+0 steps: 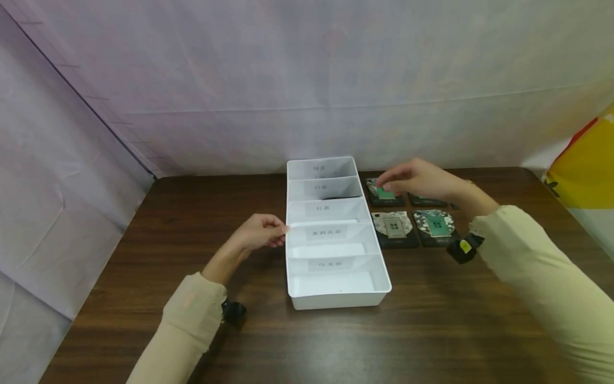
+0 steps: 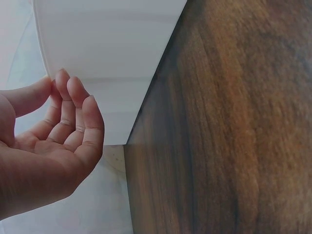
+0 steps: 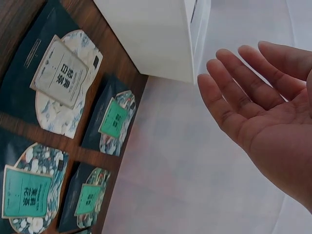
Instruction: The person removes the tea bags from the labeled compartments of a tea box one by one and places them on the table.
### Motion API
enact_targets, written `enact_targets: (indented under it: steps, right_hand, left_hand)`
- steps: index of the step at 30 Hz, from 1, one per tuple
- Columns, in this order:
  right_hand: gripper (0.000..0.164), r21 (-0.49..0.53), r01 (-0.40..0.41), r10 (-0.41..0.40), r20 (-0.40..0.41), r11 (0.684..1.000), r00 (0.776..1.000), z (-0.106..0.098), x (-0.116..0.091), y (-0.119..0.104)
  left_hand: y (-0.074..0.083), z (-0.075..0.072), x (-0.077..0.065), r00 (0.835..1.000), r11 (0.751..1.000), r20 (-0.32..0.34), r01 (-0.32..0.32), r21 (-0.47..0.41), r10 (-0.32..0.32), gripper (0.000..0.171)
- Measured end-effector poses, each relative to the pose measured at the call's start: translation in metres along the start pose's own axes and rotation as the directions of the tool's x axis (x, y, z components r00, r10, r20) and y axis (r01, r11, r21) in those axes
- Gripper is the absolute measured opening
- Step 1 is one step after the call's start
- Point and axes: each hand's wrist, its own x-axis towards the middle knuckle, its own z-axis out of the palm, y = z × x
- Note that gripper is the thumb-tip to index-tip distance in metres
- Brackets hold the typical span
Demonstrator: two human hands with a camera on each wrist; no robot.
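Observation:
A long white divided box (image 1: 340,301) stands on the table, its several compartments bearing paper labels. My left hand (image 1: 260,232) pinches the box's left rim between thumb and fingertips; the left wrist view shows the fingers curled against its side wall (image 2: 107,58). To the right of the box, my right hand (image 1: 422,178) is raised over the back pouches, with relaxed fingers and an empty palm (image 3: 263,107). Beneath it lie dark tea pouches: one with a beige label (image 1: 395,228), one with a green label (image 1: 435,225), and smaller green-labelled ones (image 3: 113,118) behind.
A thin dark item (image 1: 341,198) shows in the second compartment from the back. White cloth (image 1: 307,80) hangs behind the brown wooden table (image 1: 206,341). Yellow and red fabric (image 1: 587,160) hangs at the far right.

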Motion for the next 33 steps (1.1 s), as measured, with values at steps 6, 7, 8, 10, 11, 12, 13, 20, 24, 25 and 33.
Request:
enact_targets:
  steps: [6,7,8,10,11,12,13,20,24,25,33]
  right_hand:
    - [0.024,0.013,0.020,-0.021,0.025,1.000,0.999,0.006,0.009,-0.004]
    - [0.024,0.015,0.017,-0.018,0.027,1.000,0.999,0.008,0.010,-0.005]
    - [0.025,0.018,0.011,-0.012,0.027,1.000,1.000,0.009,0.011,-0.005]
    - [0.025,0.009,0.006,-0.007,0.025,1.000,1.000,0.011,0.014,-0.006]
    - [0.024,0.003,0.011,-0.011,0.024,1.000,1.000,0.012,0.016,-0.006]
    - [0.024,-0.004,0.019,-0.019,0.022,1.000,1.000,0.013,0.017,-0.005]
    - [0.024,-0.012,0.029,-0.029,0.021,0.999,0.999,0.015,0.018,-0.005]
    - [0.024,-0.042,0.095,-0.094,0.039,0.995,0.995,0.021,0.023,-0.004]
    - [0.024,-0.045,0.110,-0.108,0.046,0.993,0.993,0.023,0.025,-0.005]
    - [0.024,-0.042,0.115,-0.113,0.047,0.992,0.992,0.024,0.026,-0.006]
    - [0.024,-0.003,0.093,-0.093,0.039,0.996,0.995,0.031,0.027,-0.007]
  left_hand:
    - [0.001,0.000,-0.001,1.000,1.000,0.001,0.002,0.000,-0.002,0.012]
    - [0.001,0.000,-0.001,1.000,1.000,0.000,0.005,0.000,-0.005,0.012]
    - [0.000,0.000,-0.001,1.000,1.000,0.001,0.003,0.001,-0.003,0.013]
    - [0.000,0.000,-0.001,1.000,1.000,0.004,0.001,0.004,-0.001,0.013]
    - [0.000,0.000,-0.001,1.000,1.000,0.005,0.001,0.005,-0.001,0.013]
    - [0.000,0.000,-0.001,1.000,1.000,0.006,0.000,0.003,0.000,0.013]
    - [0.000,0.000,-0.001,1.000,1.000,0.008,-0.001,0.002,0.001,0.013]
    - [0.000,0.001,-0.002,1.000,1.000,0.008,0.003,-0.002,-0.003,0.013]
    - [-0.001,0.000,-0.001,1.000,1.000,0.007,0.000,0.001,0.000,0.013]
    - [-0.001,0.000,-0.001,1.000,1.000,0.008,0.000,0.001,0.000,0.013]
    - [-0.002,0.000,-0.001,1.000,1.000,0.014,-0.006,-0.001,0.006,0.013]
